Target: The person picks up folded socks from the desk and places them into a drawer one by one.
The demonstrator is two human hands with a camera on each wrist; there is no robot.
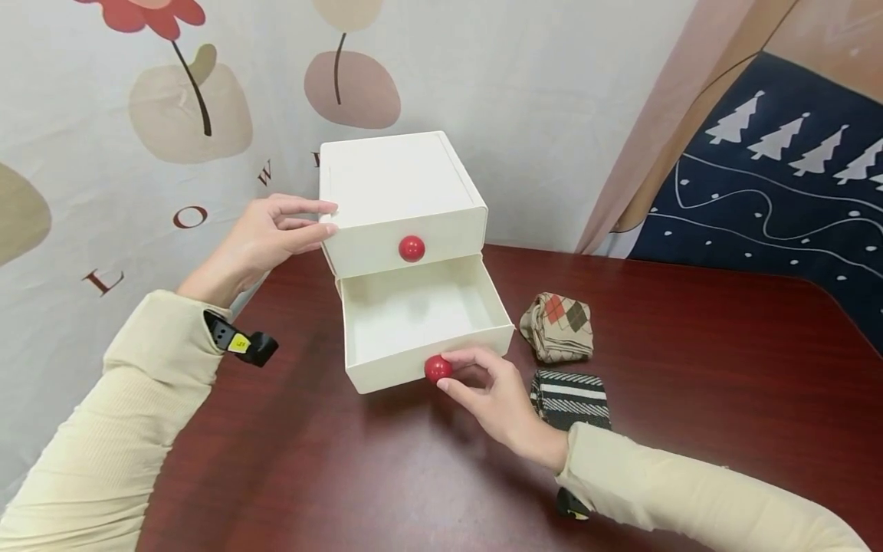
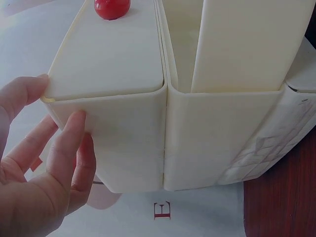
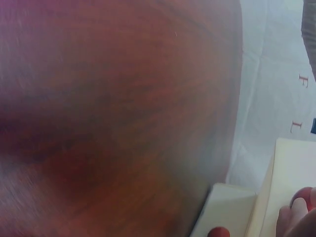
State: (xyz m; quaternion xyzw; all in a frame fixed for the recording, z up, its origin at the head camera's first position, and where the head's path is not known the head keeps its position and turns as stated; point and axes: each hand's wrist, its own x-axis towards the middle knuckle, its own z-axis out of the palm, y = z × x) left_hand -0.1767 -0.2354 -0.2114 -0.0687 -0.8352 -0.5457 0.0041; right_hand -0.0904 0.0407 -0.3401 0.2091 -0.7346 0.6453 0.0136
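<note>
A white stacked drawer unit (image 1: 400, 176) stands on the table, its upper drawer closed and the drawer (image 1: 421, 310) below it pulled out, with nothing inside. My right hand (image 1: 500, 399) pinches the red round knob (image 1: 438, 369) of that pulled-out drawer between thumb and fingers. At the unit's upper left front corner, my left hand (image 2: 47, 163) touches the edge with thumb and fingertips. The upper drawer has its own red knob (image 1: 411, 248). Low in the right wrist view, another red knob (image 3: 218, 232) shows on a closed bottom tier (image 3: 232, 197), hidden in the head view.
Folded beige argyle socks (image 1: 557, 328) lie on the dark red table (image 1: 724, 383), right of the drawer. Folded black-and-white striped socks (image 1: 571, 399) lie nearer, partly behind my right hand. A printed curtain (image 1: 552, 100) hangs close behind the unit.
</note>
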